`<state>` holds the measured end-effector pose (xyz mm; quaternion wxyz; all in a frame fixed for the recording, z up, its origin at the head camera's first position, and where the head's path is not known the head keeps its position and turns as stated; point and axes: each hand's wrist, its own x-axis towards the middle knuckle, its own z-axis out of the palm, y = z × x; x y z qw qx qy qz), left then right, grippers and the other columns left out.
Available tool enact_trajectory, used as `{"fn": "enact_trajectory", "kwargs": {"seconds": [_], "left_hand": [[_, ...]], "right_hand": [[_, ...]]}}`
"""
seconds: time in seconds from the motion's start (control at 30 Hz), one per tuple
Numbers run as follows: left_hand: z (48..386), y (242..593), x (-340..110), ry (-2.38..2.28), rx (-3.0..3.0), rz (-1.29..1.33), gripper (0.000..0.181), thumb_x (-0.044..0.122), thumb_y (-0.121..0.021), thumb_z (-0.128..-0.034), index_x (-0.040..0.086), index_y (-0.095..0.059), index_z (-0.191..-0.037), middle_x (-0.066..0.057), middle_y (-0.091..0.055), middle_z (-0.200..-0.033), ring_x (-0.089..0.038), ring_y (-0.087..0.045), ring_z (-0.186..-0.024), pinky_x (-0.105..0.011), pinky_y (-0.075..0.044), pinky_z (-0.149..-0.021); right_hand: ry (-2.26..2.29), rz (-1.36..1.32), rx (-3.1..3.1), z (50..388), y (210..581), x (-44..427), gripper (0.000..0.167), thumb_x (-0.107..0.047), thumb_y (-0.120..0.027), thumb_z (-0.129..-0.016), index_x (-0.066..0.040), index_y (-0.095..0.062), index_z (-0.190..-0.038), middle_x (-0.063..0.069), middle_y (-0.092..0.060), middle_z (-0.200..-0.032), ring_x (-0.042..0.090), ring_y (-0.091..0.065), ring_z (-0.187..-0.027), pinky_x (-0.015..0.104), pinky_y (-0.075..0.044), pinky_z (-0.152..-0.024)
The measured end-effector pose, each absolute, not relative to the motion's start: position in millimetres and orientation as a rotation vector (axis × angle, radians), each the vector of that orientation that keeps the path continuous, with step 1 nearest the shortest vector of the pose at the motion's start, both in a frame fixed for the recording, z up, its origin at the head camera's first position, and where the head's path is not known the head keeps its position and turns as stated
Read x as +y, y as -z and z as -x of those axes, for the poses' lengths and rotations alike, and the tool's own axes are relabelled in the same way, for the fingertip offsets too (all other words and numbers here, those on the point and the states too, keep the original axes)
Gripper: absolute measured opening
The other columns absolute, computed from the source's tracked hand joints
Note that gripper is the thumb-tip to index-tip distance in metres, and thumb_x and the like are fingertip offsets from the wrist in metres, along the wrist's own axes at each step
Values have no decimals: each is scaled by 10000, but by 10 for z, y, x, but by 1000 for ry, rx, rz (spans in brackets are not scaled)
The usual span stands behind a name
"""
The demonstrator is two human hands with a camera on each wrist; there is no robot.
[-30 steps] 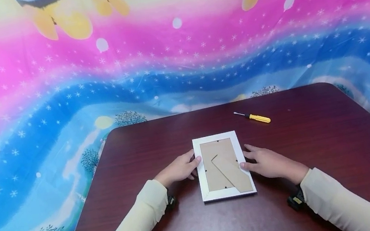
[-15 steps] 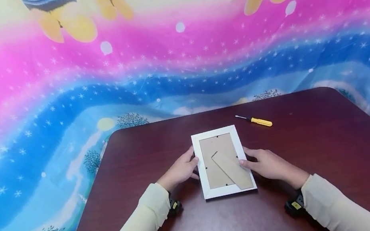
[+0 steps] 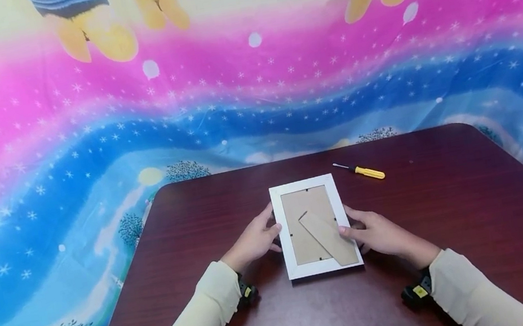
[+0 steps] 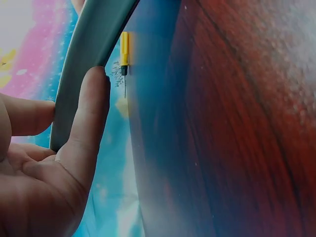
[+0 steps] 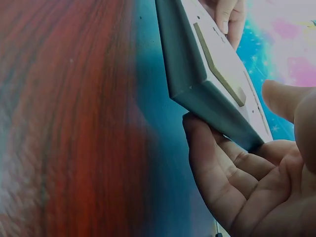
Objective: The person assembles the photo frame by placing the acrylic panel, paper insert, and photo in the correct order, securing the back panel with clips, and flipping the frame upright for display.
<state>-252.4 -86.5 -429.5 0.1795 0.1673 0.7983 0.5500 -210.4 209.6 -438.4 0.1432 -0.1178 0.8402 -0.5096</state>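
Observation:
A white picture frame (image 3: 316, 266) is held back side up, showing its brown backing board (image 3: 305, 201) with a slanted stand leg (image 3: 330, 240) and small dark tabs at the opening's edges. My left hand (image 3: 251, 240) grips its left edge, thumb at the back's rim and fingers at the side. On the right edge my right hand (image 3: 382, 232) holds it, its thumb over the border near the stand leg. In the right wrist view, fingers (image 5: 205, 148) touch the frame's side wall (image 5: 217, 106), and a gap to the table shows. The frame's front is hidden.
Beyond the frame to the right, a screwdriver (image 3: 368, 172) with a yellow handle lies on the dark red-brown table (image 3: 197, 213). A printed cloth (image 3: 227, 77) hangs behind the table's far edge. Each wrist wears a black camera (image 3: 417, 291).
The picture frame has come up a little and shifted slightly away from me, both hands moving with it. My right hand's grip sits closer over the edge. The screwdriver stays put.

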Motion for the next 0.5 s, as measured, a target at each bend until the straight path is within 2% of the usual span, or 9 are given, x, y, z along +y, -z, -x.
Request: {"fn": "enact_trajectory", "kwargs": {"seconds": [0.23, 0.5], "left_hand": [[2520, 4276, -863, -1615, 2299, -459, 629, 32, -455, -1028, 150, -153, -1567, -188, -502, -1304, -245, -657, -972, -380, -578, -714], [2505, 4309, -854, -1743, 2217, -425, 627, 25, -443, -1030, 208, -174, -1566, -177, -478, -1348, -274, -643, -1022, -411, -579, -695]], "right_hand": [[1604, 354, 2308, 2113, 4367, 2096, 764, -291, -610, -981, -111, -148, -1562, 255, -619, -1169, 276, -678, -871, 426, -578, -644], [1679, 349, 2247, 2132, 4416, 2116, 758, -295, -601, -986, -156, -139, -1570, 274, -596, -1204, 295, -673, -933, 426, -579, -689]]}}
